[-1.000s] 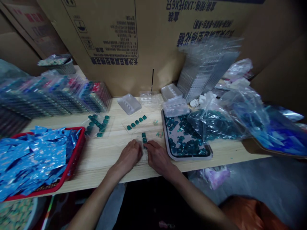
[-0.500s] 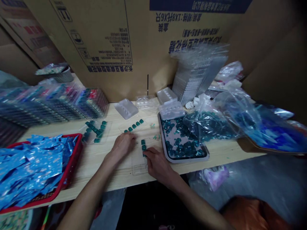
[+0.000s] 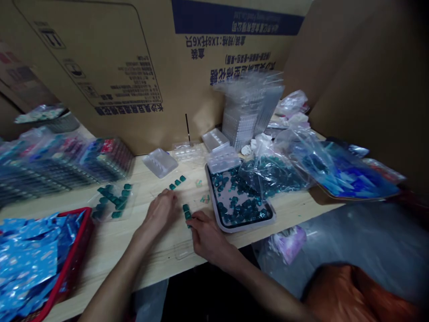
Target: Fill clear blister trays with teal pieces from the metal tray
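Observation:
My left hand rests curled on the clear blister tray, just short of a row of teal square pieces. My right hand has its fingertips at the lower end of a short column of teal pieces. Whether either hand grips a piece is hidden by the fingers. To the left lies a second clear tray holding teal pieces. To the right, a grey tray holds loose teal pieces.
A bag of teal pieces leans on the grey tray on the wooden table. A red basket holds blue foil sachets. Stacked filled trays, clear plastic boxes and a cardboard box stand behind.
My hands have drawn apart from their position together at the teal column. The left hand has shifted up and left, while the right stays at the column. The whole scene has slid left in view.

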Demonstrator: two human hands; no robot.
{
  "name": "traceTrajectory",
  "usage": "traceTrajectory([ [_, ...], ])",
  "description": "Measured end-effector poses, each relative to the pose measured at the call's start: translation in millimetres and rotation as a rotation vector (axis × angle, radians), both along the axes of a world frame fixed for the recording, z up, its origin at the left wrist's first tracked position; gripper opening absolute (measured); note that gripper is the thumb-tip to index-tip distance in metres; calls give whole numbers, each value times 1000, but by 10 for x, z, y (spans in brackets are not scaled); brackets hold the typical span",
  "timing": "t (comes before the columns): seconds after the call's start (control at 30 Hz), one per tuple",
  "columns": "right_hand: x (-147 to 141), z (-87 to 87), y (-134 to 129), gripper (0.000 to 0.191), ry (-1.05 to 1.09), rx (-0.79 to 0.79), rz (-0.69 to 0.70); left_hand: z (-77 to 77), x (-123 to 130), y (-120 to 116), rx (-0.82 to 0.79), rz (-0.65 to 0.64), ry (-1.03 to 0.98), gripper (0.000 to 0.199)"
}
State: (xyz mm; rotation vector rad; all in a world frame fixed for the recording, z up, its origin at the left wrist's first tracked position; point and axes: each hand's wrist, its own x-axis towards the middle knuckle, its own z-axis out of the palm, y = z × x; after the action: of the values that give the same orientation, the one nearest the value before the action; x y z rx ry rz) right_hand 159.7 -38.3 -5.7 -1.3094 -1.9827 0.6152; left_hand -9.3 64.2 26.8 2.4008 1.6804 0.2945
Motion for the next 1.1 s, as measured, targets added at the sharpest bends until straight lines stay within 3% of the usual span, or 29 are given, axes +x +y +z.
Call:
traceTrajectory([
  [0.07, 32, 5, 31, 35, 45, 21, -49, 130, 209, 179, 59, -39, -187, 22],
  [0.17, 165, -12, 140, 36, 114, 44, -121, 231, 642, 428, 20, -120, -459, 34],
  [0.27, 399, -56, 300, 41, 204, 54, -196, 217, 988, 574, -10, -168, -545, 40],
  [0.37, 642, -73, 430, 50, 326, 1, -206, 170, 1119, 567, 29, -98, -561, 30],
  [0.47, 766, -18, 476, 55, 376, -12, -251, 123, 1102, 393, -41, -3, -639, 29],
  [0.57, 729, 70, 441, 57, 268, 102, -286, 54, 1050, 82, -302, -42, -875, 29],
  [0.63, 639, 108, 397, 59, 207, 180, -248, 5, 1007, -133, -411, -42, -1020, 32],
  [0.73, 479, 110, 332, 61, 204, 193, -174, -30, 901, -365, -449, 87, -1214, 39],
  [0.9, 315, 94, 263, 37, 301, 100, -186, 1, 639, -547, -563, 269, -1423, 49],
  [1.1, 250, 156, 216, 16, 230, 85, -88, -40, 480, -690, -602, 328, -1502, 37],
])
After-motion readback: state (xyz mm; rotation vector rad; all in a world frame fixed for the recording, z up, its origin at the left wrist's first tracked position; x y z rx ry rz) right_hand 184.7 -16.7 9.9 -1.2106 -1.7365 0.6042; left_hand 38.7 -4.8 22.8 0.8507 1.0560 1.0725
